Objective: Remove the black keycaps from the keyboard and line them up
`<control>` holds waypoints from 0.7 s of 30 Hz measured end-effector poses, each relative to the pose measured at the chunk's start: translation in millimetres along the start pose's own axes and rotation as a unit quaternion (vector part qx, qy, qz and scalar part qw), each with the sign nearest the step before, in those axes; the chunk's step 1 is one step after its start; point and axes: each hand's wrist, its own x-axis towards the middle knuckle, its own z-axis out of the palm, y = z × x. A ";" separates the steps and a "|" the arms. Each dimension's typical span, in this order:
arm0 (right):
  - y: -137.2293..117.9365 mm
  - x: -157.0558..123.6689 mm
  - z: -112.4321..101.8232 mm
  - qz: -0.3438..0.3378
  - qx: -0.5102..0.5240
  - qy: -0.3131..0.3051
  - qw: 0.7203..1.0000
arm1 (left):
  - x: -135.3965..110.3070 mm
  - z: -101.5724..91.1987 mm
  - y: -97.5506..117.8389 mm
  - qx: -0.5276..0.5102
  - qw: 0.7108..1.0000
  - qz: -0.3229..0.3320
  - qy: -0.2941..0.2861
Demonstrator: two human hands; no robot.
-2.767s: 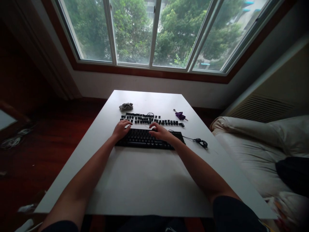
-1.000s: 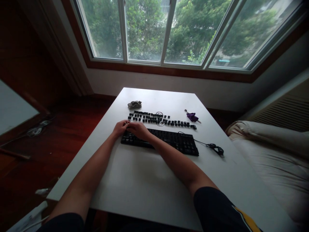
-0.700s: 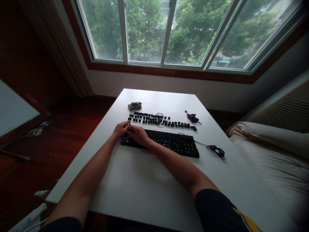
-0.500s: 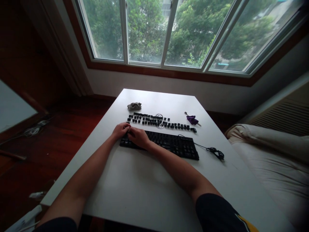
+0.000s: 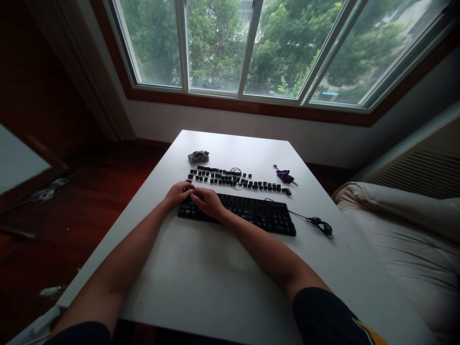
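A black computer keyboard (image 5: 251,211) lies on the white table, its upper left corner under my hands. My left hand (image 5: 178,193) is at that corner, fingers curled inward. My right hand (image 5: 209,202) rests over the left part of the keys, thumb and fingers pinched together close to the left fingertips. Whatever the fingertips hold is too small or hidden to make out. Loose black keycaps (image 5: 226,180) stand in uneven rows just behind the keyboard, with a thin wire ring (image 5: 238,186) among them.
A crumpled grey cloth (image 5: 198,156) lies at the table's back left. Toward the back right is a purple cloth (image 5: 285,176) around a thin stick or brush. The coiled keyboard cable (image 5: 322,226) is at the right. A cushioned seat (image 5: 388,225) stands beside the table (image 5: 201,282).
My right hand has shifted slightly, its fingers a little higher and drawn together near the left fingertips. The whole view has moved a little; the keyboard and keycaps stay put.
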 end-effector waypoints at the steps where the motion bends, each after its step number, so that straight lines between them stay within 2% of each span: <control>1: -0.6 0.3 -1.2 -0.003 0.003 0.000 1.000 | 0.1 0.1 -0.7 -0.001 1.000 0.006 -0.003; 6: -2.2 -1.1 -1.8 0.000 0.017 0.050 0.999 | 0.3 1.8 -0.6 0.009 1.000 0.023 0.001; 13: 5.3 -0.5 -2.0 0.074 0.047 0.117 0.989 | -1.5 0.8 7.3 0.006 1.000 0.023 -0.001; 16: 7.0 0.3 -3.9 0.080 0.057 0.133 0.986 | -1.6 0.7 9.0 -0.002 1.000 0.015 0.003; 21: 9.7 1.7 -6.9 0.095 0.074 0.142 0.983 | -0.6 -0.7 8.3 -0.104 0.995 0.006 -0.004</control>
